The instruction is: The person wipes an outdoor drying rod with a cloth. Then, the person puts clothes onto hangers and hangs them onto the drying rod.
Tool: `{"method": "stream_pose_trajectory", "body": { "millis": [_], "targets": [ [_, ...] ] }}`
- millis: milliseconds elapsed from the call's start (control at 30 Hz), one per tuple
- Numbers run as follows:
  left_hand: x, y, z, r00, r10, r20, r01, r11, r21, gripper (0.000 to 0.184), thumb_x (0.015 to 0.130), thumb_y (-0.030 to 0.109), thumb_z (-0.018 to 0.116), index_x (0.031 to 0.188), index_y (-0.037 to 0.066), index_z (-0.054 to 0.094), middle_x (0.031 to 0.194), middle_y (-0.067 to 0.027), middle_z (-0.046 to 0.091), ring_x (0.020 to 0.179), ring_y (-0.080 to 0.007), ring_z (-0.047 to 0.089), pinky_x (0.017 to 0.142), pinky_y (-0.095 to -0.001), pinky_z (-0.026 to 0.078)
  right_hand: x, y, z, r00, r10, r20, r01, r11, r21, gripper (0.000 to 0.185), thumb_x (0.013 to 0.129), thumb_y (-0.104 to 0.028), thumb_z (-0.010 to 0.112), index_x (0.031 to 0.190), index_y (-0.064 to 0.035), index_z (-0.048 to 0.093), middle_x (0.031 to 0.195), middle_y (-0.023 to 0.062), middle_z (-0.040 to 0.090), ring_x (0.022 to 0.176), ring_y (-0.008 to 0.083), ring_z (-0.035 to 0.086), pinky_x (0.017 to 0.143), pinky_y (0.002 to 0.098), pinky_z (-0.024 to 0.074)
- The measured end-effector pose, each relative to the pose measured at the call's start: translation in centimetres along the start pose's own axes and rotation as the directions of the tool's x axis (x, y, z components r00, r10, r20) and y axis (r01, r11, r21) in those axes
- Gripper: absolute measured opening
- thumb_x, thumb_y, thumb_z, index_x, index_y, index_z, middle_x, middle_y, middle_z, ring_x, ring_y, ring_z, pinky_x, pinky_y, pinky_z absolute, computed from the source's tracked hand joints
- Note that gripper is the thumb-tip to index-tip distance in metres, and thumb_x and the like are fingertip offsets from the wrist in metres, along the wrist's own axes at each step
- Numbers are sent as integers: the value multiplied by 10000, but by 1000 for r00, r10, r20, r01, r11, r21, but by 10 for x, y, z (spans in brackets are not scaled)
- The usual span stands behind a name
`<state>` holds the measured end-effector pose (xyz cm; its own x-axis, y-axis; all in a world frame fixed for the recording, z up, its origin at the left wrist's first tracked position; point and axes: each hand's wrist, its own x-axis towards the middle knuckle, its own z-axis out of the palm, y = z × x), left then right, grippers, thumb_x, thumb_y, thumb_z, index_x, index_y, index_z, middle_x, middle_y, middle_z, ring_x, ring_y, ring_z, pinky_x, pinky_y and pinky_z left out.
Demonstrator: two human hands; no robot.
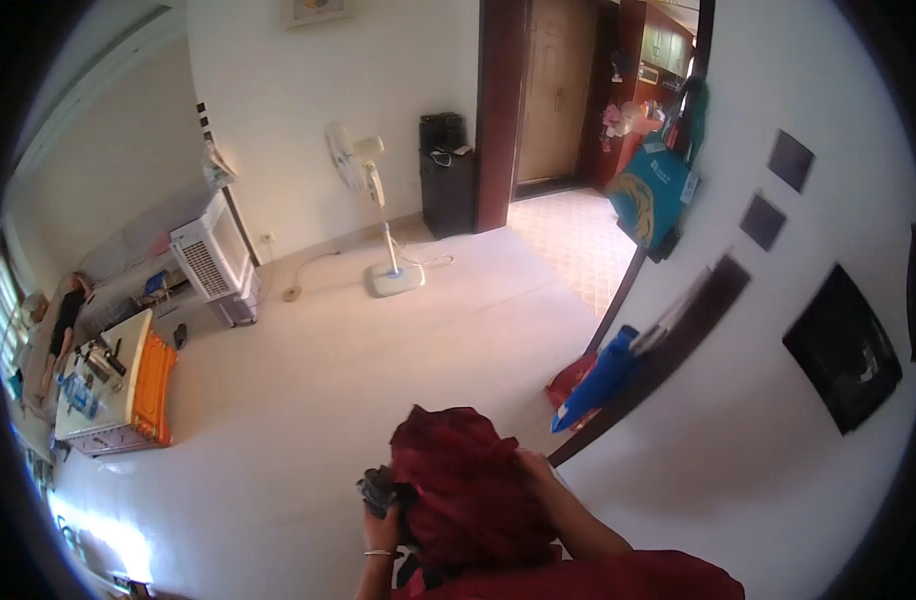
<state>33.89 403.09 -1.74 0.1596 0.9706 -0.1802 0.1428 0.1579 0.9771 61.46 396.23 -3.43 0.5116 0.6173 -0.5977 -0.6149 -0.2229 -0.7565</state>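
A bulky bundle of dark red cloth (468,490) is held up in front of my body, at the bottom middle of the head view. My left hand (382,522), with a light band on its wrist, is closed on a crumpled dark grey cloth (376,488) at the bundle's left side. On the other side my right hand (538,468) grips the red bundle, its fingertips partly hidden by the folds. More red fabric (618,578) spreads below my right forearm; whether it joins the bundle I cannot tell.
A standing fan (386,215), a white air cooler (213,250) and a black cabinet (448,192) stand ahead. At left, a low table (128,385) bears bottles, and a person (66,325) lies on a sofa. Bags, including a blue one (600,380), line the right wall beside the doorway.
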Motion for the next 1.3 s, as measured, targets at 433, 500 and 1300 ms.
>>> {"method": "stream_pose_trajectory", "body": {
  "millis": [433, 500, 1300],
  "targets": [
    [358, 107, 138, 989, -18, 145, -18, 969, 248, 519, 754, 207, 591, 1189, -23, 428, 1132, -147, 531, 1041, -231, 510, 891, -315, 378, 243, -199, 107, 869, -434, 239, 440, 453, -775, 219, 723, -102, 481, 919, -56, 566, 805, 164, 594, 787, 339, 567, 699, 412, 449],
    [408, 116, 176, 972, 75, 223, -127, 965, 228, 548, 716, 375, 620, 1109, 14, 494, 1023, -178, 583, 978, -315, 553, 808, -365, 426, 275, -215, 98, 784, -591, 190, 511, 441, -738, 206, 739, -138, 488, 905, -46, 567, 798, 162, 594, 756, 317, 573, 687, 389, 458],
    [878, 263, 700, 724, 172, 668, -372, 912, 169, 642, 790, 409, 533, 1266, 11, 370, 1282, -181, 408, 1181, -293, 396, 951, -343, 321, 705, -657, 41, 730, -545, -412, 371, 823, -430, 295, 812, -291, 477, 672, -39, 538, 552, 87, 485, 483, 171, 428, 467, 342, 377]
  ]
}}
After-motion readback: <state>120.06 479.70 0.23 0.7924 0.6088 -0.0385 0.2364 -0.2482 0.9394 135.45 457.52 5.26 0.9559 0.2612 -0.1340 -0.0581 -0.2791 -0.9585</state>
